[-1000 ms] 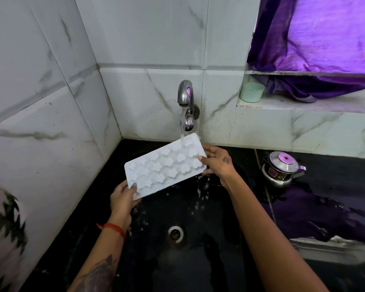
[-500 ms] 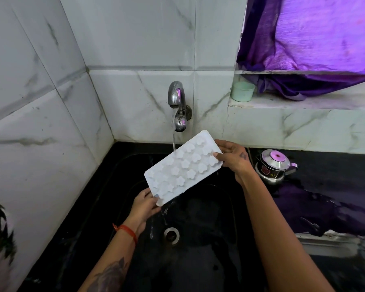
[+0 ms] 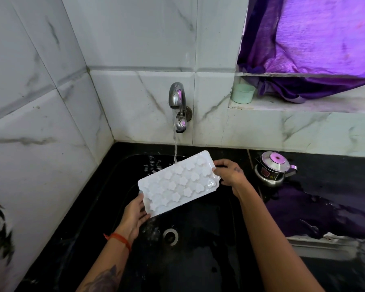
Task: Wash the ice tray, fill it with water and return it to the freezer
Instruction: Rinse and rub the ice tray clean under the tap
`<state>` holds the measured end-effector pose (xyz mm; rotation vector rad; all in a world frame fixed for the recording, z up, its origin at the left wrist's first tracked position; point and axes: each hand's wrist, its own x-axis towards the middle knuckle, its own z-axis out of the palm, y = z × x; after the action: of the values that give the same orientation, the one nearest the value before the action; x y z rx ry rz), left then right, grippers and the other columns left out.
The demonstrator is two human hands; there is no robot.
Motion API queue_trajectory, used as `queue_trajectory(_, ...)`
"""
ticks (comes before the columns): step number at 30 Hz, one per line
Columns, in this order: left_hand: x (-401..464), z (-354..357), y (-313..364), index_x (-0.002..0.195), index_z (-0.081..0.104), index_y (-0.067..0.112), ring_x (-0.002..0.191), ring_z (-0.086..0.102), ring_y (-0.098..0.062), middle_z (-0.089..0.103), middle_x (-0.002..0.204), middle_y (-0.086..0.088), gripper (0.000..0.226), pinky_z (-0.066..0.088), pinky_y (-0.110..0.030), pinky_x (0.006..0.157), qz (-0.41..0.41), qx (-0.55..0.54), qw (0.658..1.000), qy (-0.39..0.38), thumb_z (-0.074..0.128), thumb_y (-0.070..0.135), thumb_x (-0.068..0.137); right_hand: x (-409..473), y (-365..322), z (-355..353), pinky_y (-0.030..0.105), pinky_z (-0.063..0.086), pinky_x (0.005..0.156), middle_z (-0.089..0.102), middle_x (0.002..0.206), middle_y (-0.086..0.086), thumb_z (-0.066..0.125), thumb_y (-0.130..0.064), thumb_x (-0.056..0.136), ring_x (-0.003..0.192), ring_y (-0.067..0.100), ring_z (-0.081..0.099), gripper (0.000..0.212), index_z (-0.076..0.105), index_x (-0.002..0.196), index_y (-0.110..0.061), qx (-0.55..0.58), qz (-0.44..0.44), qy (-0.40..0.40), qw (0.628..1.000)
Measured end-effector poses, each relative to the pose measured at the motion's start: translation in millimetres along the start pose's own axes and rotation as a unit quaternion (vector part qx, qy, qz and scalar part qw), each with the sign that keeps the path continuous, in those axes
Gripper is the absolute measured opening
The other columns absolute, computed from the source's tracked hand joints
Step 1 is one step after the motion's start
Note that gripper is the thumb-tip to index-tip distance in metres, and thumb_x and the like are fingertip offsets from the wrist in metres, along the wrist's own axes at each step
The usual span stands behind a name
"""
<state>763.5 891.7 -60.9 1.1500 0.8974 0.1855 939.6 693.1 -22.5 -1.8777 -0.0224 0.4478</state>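
A white ice tray [image 3: 177, 184] with flower-shaped cells hangs tilted over the black sink [image 3: 198, 249], its far end higher. My left hand [image 3: 134, 216] grips the tray's near left corner, thumb on top. My right hand [image 3: 229, 173] pinches the far right end. A thin stream of water runs from the chrome tap [image 3: 177, 98] and lands on the tray's upper edge. Drops fall off the low end toward the drain [image 3: 170, 237].
Marble-tiled walls close in at the left and back. A small steel kettle [image 3: 272, 169] stands on the wet black counter right of the sink. A pale green cup [image 3: 242, 93] sits on the ledge under a purple curtain [image 3: 308, 45].
The tray has shifted right and a little lower under the stream with both hands still holding its ends. The camera view has also moved.
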Motion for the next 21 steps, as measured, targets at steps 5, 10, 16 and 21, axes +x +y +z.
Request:
queue_trajectory(5, -2.2, -6.2, 4.7, 0.115, 0.054, 0.019, 0.087, 0.057, -0.017, 0.062, 0.102, -0.001, 0.028, 0.043, -0.035, 0.085, 0.016, -0.013, 1.0, 0.021, 0.04, 0.038, 0.1, 2.0, 3.1, 10.6, 0.023, 0.039, 0.058, 0.06, 0.108, 0.0, 0.046, -0.041, 0.096, 0.086, 0.011, 0.054, 0.027, 0.059, 0.112, -0.023, -0.095, 0.046, -0.008, 0.994)
queue_trajectory(10, -5.2, -9.2, 10.7, 0.118, 0.053, 0.017, 0.1, 0.053, -0.021, 0.057, 0.113, -0.004, 0.037, 0.04, -0.036, 0.092, 0.031, -0.034, 0.998, 0.03, 0.034, 0.043, 0.101, 6.7, 6.1, 20.4, 0.029, 0.053, 0.056, 0.058, 0.121, 0.01, 0.038, -0.06, 0.092, 0.089, 0.027, 0.064, 0.059, 0.055, 0.122, -0.012, 0.02, 0.124, -0.043, 0.991)
queue_trajectory(16, -3.7, -13.8, 15.7, 0.122, 0.051, 0.011, 0.104, 0.05, -0.021, 0.055, 0.119, -0.008, 0.049, 0.04, -0.036, 0.095, 0.048, -0.061, 0.995, 0.062, 0.031, 0.05, 0.099, 8.2, 15.7, 30.3, 0.035, 0.058, 0.067, 0.054, 0.13, 0.017, 0.044, -0.064, 0.088, 0.091, 0.033, 0.066, 0.074, 0.049, 0.131, -0.003, 0.104, 0.131, -0.038, 0.985)
queue_trajectory(21, -3.2, -16.6, 21.2, 0.118, 0.053, -0.001, 0.123, 0.049, -0.031, 0.051, 0.131, -0.018, 0.055, 0.04, -0.039, 0.104, 0.043, -0.142, 0.986, 0.078, 0.035, 0.048, 0.099, 2.1, 15.9, 38.5, 0.033, 0.057, 0.063, 0.065, 0.11, 0.019, 0.061, -0.029, 0.092, 0.082, 0.028, 0.069, 0.039, 0.059, 0.115, 0.002, 0.188, 0.11, -0.011, 0.976)
